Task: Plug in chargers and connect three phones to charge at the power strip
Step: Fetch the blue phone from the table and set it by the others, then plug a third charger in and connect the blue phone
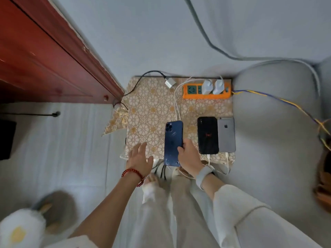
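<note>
**Blue phone in my right grip, two phones already on cables**

I see my right hand [188, 154] holding the dark blue smartphone [173, 143] by its lower right edge; the fingers curl around the side, so this grip is closed on the phone. The phone shows its back, with the camera end pointing away from me, above the small tabletop with the beige flower-pattern cloth [148, 111]. My left hand [140, 157] hovers just beside the phone, fingers spread and straight, holding nothing.

To the right, the black smartphone [207, 135] and the grey smartphone [226, 134] lie face down, touching side by side. A white cable goes into the near end of each.

At the far edge of the tabletop lies the orange power strip [206, 94], with two white charger adapters [213, 86] plugged in. A third, small white charger block [170, 82] on a black cord lies loose on the cloth, left of the strip. A white cable [176, 104] runs from the strip area toward the blue phone; I cannot tell whether it is connected.
</note>
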